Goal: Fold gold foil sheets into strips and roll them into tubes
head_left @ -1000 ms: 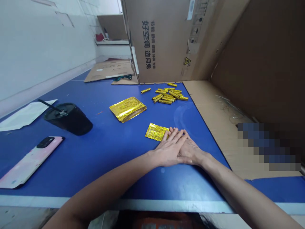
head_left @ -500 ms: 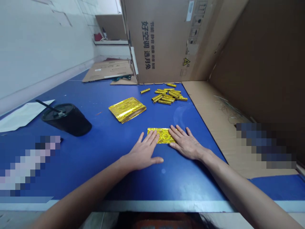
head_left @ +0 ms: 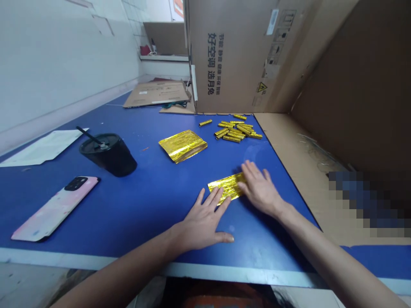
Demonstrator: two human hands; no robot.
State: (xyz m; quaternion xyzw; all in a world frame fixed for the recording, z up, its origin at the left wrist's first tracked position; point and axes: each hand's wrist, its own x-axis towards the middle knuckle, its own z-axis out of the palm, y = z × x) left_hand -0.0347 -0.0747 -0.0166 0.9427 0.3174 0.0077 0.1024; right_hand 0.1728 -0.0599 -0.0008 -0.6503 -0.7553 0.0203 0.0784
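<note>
A shiny gold foil paper sheet (head_left: pixel 228 187) lies flat on the blue table, turned at a slant. My left hand (head_left: pixel 205 222) is open, its fingertips resting on the sheet's near left part and its thumb stretched out to the right. Across the sheet's right end lies my right hand (head_left: pixel 260 188), open, with its fingers extended and covering that end. Farther off to the left is a stack of gold foil paper (head_left: pixel 183 146). Several rolled gold foil tubes (head_left: pixel 236 131) are heaped behind the sheet, and a single gold tube (head_left: pixel 205 123) lies apart from them.
A black lidded cup with a straw (head_left: pixel 111 155) stands at the left, with a phone in a pink case (head_left: pixel 58 209) in front and white paper (head_left: pixel 41 147) behind. A large cardboard box (head_left: pixel 237 55) rises at the back and right; flat cardboard (head_left: pixel 157 93) lies far left.
The gold sheet has turned from straight to slanted, its right end higher. My right hand has turned over its right end; my left hand has slid nearer to me. The camera view has shifted.
</note>
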